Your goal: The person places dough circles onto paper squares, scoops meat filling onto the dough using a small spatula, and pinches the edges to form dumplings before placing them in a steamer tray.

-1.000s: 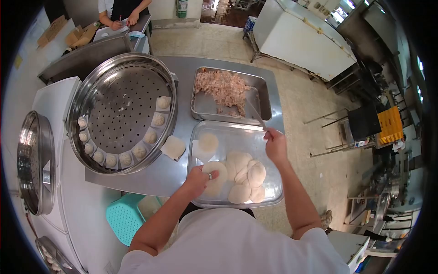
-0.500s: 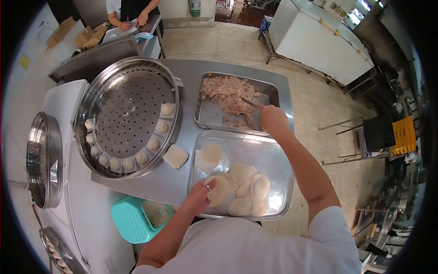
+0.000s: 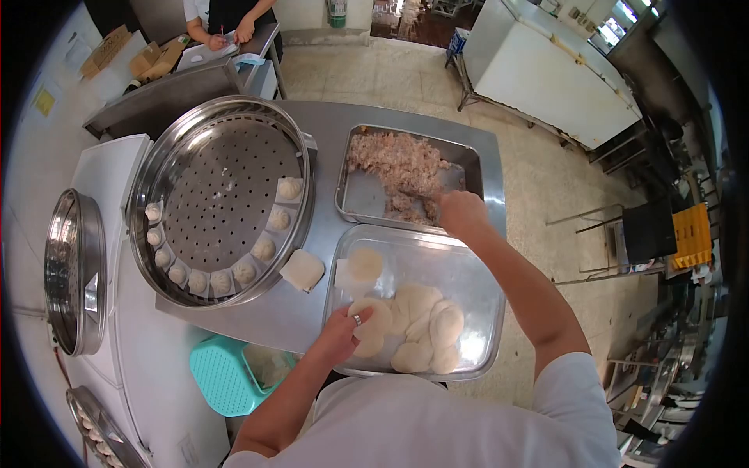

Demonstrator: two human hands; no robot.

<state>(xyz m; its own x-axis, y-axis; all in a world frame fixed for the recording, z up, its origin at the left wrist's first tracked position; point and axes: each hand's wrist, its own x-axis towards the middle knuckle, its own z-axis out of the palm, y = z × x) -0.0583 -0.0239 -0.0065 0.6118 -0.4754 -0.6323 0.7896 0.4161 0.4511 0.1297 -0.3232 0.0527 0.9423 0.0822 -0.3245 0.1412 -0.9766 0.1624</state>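
My left hand (image 3: 340, 334) is closed on the edge of a round dough wrapper (image 3: 377, 315) over the shallow metal tray (image 3: 485, 304). More dough wrappers (image 3: 429, 327) lie overlapped there, and a single one rests on white paper at the tray's upper left. At the deeper metal pan (image 3: 473, 168), my right hand (image 3: 463, 214) is closed around a thin metal spatula, its blade low in the meat filling (image 3: 406, 162) and mostly hidden. Left of the trays stands a large perforated steamer (image 3: 222, 187), with several pleated buns (image 3: 243, 271) on paper along its near and right rim.
A stack of square papers (image 3: 303, 270) sits between steamer and tray. Below the table edge is a turquoise basket (image 3: 226, 376). Another steamer ring (image 3: 74, 273) is at far left. Across the table, a person (image 3: 234, 30) writes at a side counter.
My right hand has moved slightly down and left, and the spatula blade has gone from the filling's right side to its near part. My left hand keeps hold of the wrapper, raised slightly.
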